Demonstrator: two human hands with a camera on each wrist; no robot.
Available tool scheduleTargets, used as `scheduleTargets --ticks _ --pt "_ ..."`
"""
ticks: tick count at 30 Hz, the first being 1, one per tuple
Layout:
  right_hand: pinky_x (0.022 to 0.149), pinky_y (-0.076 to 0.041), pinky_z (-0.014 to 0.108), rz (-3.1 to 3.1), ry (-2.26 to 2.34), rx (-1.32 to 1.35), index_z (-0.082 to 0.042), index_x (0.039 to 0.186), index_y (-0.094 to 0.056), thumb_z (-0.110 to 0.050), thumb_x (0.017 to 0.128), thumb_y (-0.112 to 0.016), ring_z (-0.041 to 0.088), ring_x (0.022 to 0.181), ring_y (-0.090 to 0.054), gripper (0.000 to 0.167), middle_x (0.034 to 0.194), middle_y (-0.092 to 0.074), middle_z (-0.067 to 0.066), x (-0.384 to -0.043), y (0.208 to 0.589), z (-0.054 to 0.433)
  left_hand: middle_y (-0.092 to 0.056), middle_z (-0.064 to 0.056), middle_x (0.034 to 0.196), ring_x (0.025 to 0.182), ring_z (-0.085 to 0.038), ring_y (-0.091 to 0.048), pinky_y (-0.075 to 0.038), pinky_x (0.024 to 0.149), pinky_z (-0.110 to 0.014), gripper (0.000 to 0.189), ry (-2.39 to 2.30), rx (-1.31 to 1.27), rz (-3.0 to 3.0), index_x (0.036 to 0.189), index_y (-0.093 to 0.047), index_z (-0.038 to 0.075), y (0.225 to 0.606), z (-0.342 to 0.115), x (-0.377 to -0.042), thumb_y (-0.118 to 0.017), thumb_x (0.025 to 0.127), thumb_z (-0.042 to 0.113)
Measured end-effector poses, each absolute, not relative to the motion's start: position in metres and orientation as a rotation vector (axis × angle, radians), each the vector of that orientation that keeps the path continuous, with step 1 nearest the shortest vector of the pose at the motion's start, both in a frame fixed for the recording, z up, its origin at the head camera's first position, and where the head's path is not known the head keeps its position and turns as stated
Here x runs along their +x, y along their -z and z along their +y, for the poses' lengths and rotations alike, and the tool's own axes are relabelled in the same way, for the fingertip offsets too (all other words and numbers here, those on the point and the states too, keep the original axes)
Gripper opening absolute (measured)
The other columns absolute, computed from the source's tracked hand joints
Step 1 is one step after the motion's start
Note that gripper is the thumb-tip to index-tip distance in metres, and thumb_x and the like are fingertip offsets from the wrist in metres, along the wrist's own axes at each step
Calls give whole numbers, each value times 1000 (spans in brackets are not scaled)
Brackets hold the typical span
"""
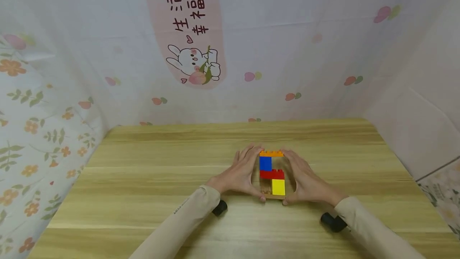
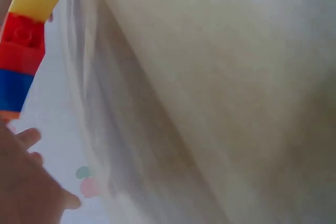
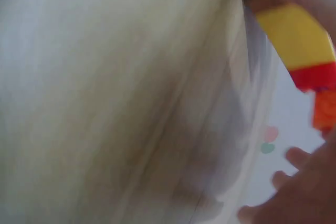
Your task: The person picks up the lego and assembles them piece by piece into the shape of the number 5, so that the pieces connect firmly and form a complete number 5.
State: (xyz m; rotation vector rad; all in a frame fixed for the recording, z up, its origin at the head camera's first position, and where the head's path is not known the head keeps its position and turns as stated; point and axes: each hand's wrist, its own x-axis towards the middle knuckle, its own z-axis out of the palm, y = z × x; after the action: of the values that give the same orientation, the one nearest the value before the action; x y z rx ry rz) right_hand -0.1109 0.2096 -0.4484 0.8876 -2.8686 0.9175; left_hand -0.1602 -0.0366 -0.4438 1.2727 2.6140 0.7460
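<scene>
A small structure of toy building bricks stands between the two hands. An orange brick (image 1: 271, 154) tops it, over a blue brick (image 1: 265, 164). Below come a red brick (image 1: 272, 174), a yellow brick (image 1: 278, 187) and a brown base (image 1: 274, 197). Open gaps show beside the blue and the yellow brick. The left hand (image 1: 237, 174) holds the left side, fingertips at the orange brick and thumb by the base. On the other side the right hand (image 1: 307, 181) holds it likewise. The right wrist view shows the yellow brick (image 3: 296, 38) close up, blurred.
The bricks are over a wooden table (image 1: 143, 179). Behind it hangs a white printed curtain (image 1: 287, 51), with a flowered cloth (image 1: 46, 131) at the left. Black devices (image 1: 220, 208) sit at both wrists, below the beige sleeves (image 1: 179, 223).
</scene>
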Motion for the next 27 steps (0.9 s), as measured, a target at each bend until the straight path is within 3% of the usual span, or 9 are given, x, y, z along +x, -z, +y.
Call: scheduleTargets --ticks 5,13,17,21,27 --pt "96 -13 71 -3043 -962 869 4 143 -18 -56 54 -81 47 133 -6 125 147 -13 27 -109 451 213 -7 -7 154 139 -25 5 3 104 -61 129 -703 1127 2509 148 -6 8 451 -37 -155 -78 56 64" --pt "99 -13 67 -3060 -817 886 6 140 -28 -57 57 -79 44 134 -10 117 146 -22 24 -97 448 210 -6 -6 154 140 -26 5 7 104 -59 125 -638 1076 2472 149 -5 8 454 -37 -152 -75 61 63" --pt "100 -20 59 -2979 -656 856 2 131 -42 -61 54 -80 37 125 -26 107 130 -39 15 -87 446 206 -4 -6 155 140 -27 5 8 104 -59 125 -625 1075 2467 150 -3 9 453 -38 -152 -74 62 63" --pt "92 -29 53 -2884 -503 852 -8 117 -56 -58 56 -80 25 105 -37 83 105 -44 0 -84 444 201 -4 -6 155 140 -26 6 9 104 -58 125 -626 1072 2467 150 -3 9 453 -38 -151 -74 63 63" --pt "90 -29 53 -2798 -438 872 -11 106 -62 -54 56 -79 22 98 -41 68 103 -49 -2 -86 447 196 -5 -4 154 139 -26 6 8 104 -59 123 -621 1092 2463 149 -6 9 454 -37 -151 -74 62 64"
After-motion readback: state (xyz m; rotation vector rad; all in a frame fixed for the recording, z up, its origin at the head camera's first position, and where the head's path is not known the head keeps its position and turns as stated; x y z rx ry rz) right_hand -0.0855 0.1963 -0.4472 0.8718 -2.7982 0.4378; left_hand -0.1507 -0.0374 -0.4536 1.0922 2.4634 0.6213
